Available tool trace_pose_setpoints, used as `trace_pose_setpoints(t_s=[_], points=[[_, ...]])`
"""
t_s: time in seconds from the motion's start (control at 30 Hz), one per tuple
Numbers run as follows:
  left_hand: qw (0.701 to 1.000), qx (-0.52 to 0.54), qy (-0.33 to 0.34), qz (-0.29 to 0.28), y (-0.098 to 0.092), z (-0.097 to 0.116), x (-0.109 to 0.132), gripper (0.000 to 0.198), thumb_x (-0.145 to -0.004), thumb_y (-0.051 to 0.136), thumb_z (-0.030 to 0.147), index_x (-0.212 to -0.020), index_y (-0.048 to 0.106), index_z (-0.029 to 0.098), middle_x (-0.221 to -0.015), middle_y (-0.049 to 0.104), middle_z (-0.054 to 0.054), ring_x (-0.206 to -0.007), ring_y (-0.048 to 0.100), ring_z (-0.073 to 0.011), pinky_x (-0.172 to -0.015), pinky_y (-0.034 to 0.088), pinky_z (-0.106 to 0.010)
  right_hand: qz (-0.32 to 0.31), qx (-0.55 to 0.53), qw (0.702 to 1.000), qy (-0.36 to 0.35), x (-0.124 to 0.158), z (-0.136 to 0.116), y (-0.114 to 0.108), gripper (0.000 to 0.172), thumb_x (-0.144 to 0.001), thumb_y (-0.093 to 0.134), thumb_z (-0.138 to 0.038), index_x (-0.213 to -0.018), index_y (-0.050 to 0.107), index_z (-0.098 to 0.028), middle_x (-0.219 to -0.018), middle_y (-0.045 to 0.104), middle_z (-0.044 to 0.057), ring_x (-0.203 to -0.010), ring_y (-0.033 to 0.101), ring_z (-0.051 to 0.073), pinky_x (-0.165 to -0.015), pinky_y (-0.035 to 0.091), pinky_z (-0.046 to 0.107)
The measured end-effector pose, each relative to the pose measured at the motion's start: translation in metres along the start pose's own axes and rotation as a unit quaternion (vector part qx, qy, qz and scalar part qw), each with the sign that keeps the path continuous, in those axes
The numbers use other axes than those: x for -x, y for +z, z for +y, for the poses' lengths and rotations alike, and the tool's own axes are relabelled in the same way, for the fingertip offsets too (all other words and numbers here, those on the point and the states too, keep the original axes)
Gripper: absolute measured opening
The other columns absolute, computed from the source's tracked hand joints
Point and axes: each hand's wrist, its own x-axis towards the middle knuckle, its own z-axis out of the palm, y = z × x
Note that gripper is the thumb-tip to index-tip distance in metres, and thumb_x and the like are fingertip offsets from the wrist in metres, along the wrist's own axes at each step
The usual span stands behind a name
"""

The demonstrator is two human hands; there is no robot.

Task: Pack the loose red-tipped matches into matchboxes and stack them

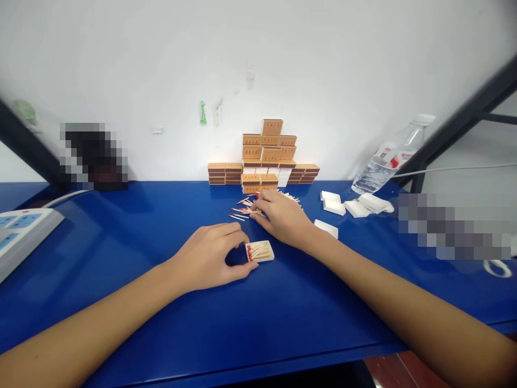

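Note:
My left hand (216,253) grips a small white matchbox tray (271,257) between thumb and fingers at its left end. Red-headed matches (258,250) lie in that tray, heads mostly toward the left. Farther back, my right hand (280,215) reaches into a loose pile of matches (242,210), its thumb and fingertips closed on some of them; how many is hidden. Part of the pile is covered by this hand. Just behind it, orange-brown matchboxes (272,128) are stacked against the wall, with white tray ends showing among them.
Several white trays (334,207) lie right of the pile, one beside my right wrist (326,228). A clear water bottle (374,167) leans at the back right. A power strip (24,231) sits at the left on the blue table (194,334). Dark metal supports flank both sides.

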Motion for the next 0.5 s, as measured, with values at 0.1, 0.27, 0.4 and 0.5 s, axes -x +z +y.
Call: trace_pose_setpoints(t_s=[0.1,0.27,0.4,0.5], points=[[1.000,0.004,-0.005,0.005,0.000,0.000,0.000,0.027,-0.090,0.073,0.045,-0.100,0.071,0.019,-0.087,0.069,-0.001,-0.074,0.063,-0.0159,-0.064,0.046,-0.029,0.004,0.038,0.999,-0.008,0.002,0.002,0.002,0.023,-0.107,0.055,-0.027,-0.093,0.069,-0.015,-0.102,0.066,0.013,-0.094,0.059,0.025,-0.075,0.044,0.036],[0.999,0.002,-0.036,0.021,0.000,-0.004,-0.001,0.026,-0.090,0.073,0.045,-0.099,0.071,0.020,-0.088,0.068,0.001,-0.071,0.061,-0.0144,-0.064,0.045,-0.028,0.030,0.001,1.000,-0.002,0.009,0.009,-0.009,0.019,-0.106,0.055,-0.023,-0.094,0.067,-0.015,-0.102,0.065,0.012,-0.095,0.059,0.025,-0.077,0.045,0.036],[0.995,-0.017,-0.089,0.036,0.001,-0.009,-0.003,0.028,-0.090,0.072,0.048,-0.094,0.072,0.020,-0.085,0.066,0.001,-0.067,0.057,-0.0141,-0.063,0.042,-0.029,0.032,-0.170,0.985,0.006,0.019,0.010,-0.027,0.015,-0.104,0.060,-0.026,-0.094,0.067,-0.018,-0.093,0.063,0.005,-0.083,0.058,0.018,-0.076,0.044,0.032],[0.995,-0.015,-0.092,0.035,0.001,-0.011,-0.003,0.029,-0.089,0.072,0.049,-0.096,0.072,0.021,-0.086,0.066,0.001,-0.068,0.058,-0.0142,-0.064,0.042,-0.029,-0.020,-0.268,0.963,-0.007,0.025,0.004,-0.037,0.018,-0.104,0.063,-0.031,-0.091,0.069,-0.020,-0.084,0.062,0.001,-0.074,0.053,0.016,-0.071,0.041,0.030]])
